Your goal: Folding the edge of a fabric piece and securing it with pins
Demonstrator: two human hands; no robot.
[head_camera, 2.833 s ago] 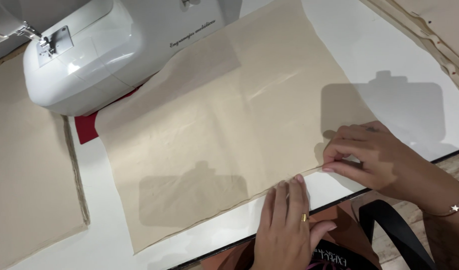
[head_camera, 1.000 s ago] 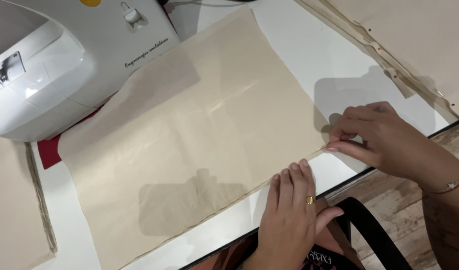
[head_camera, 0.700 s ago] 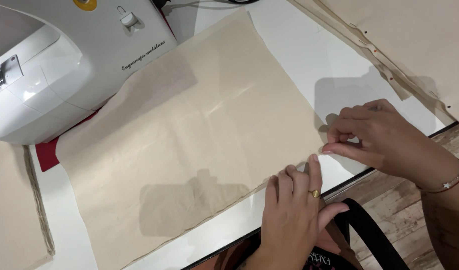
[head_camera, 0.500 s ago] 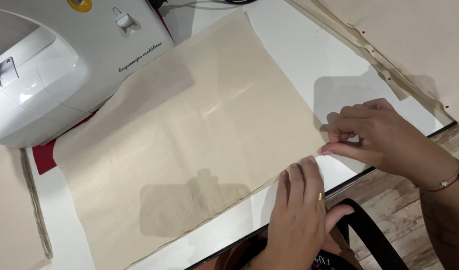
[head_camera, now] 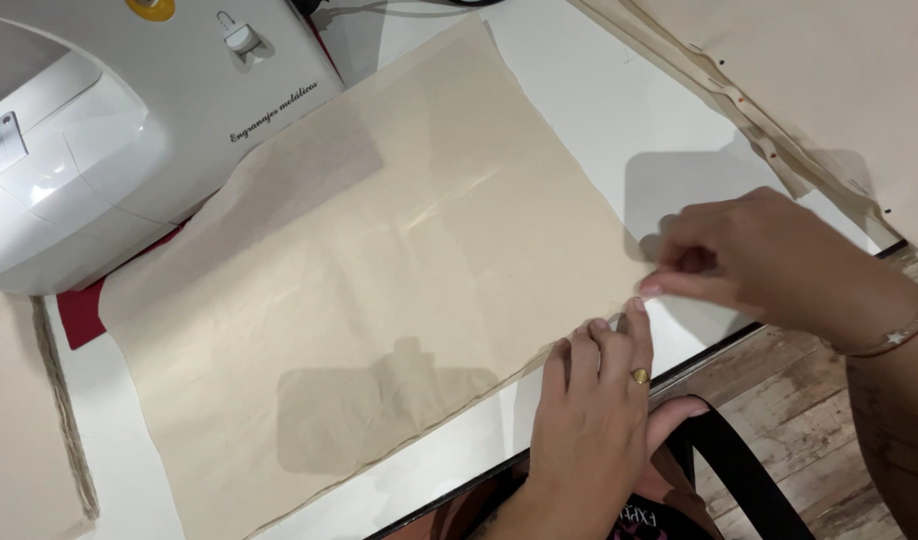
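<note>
Your beige fabric panel lies flat and spread across the white worktop, a rough rectangle set at a slant. Faint fold creases cross its middle. Its far left corner runs up against the sewing machine. The near long edge is folded into a narrow hem toward the right corner.

A single head-worn camera looks steeply down from close above the white worktop. The sewing machine sits at ten o'clock, the worktop's near edge and wooden floor at five o'clock.
</note>
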